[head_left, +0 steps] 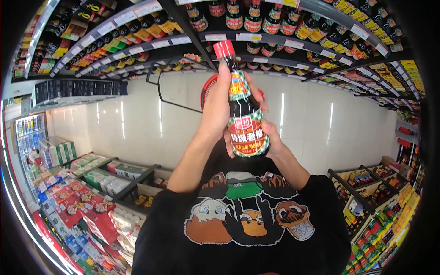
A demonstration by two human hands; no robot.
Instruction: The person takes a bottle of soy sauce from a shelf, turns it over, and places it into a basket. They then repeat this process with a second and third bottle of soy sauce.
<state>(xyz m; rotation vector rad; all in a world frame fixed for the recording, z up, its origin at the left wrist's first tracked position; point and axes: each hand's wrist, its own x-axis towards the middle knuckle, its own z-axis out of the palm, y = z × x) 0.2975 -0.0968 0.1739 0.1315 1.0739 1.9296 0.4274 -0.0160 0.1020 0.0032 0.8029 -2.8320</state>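
A dark soy sauce bottle [247, 130] with a red cap, green-checked labels and Chinese lettering is held up in front of my chest, cap end away from me and slightly tilted. My left hand [217, 98] is wrapped along its left side near the neck, the thumb lying just below the cap. On the lower right, my right hand [273, 140] grips the bottle near its base, thumb against the main label. Fingers behind the bottle are partly hidden. Beyond my hands, a red basket [209, 87] is mostly covered from view, with its black handle [160, 87] reaching left.
Shelves of sauce bottles [253, 23] run across the far side, with price tags [249, 37] on their edges. Pale tiled floor [183, 123] lies in between. Boxed goods [75, 199] stand at lower left, and a rack of bottles and packets [380, 224] at lower right.
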